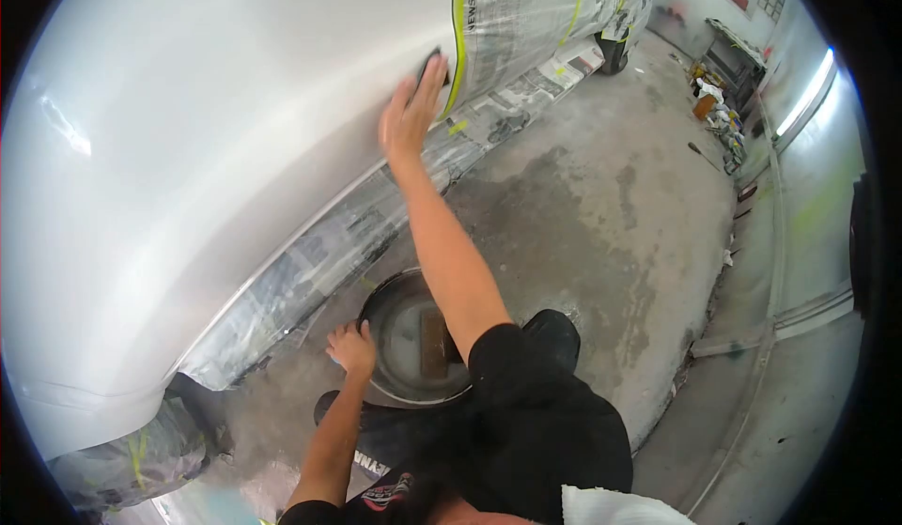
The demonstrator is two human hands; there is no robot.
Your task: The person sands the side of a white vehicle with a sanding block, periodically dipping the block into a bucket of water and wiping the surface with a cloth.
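Observation:
My right hand [413,116] lies against the glossy white car panel [235,131], fingers stretched upward. Under its fingers is a thin dark pad [431,56], pressed to the panel beside the green masking tape [458,41]; most of the pad is covered. My left hand [352,348] is closed over the left rim of a round dark basin [381,290] on the floor. A bit of pale blue shows at that hand, too small to name. Inside the basin, a brown rectangular block [433,345] sits in cloudy water.
Taped newspaper [512,32] covers the car further back and along its lower edge. A wheel [614,54] shows at the far end. The concrete floor [601,215] has wet patches. Along the right wall stand a shelf [733,55] and assorted clutter [719,112].

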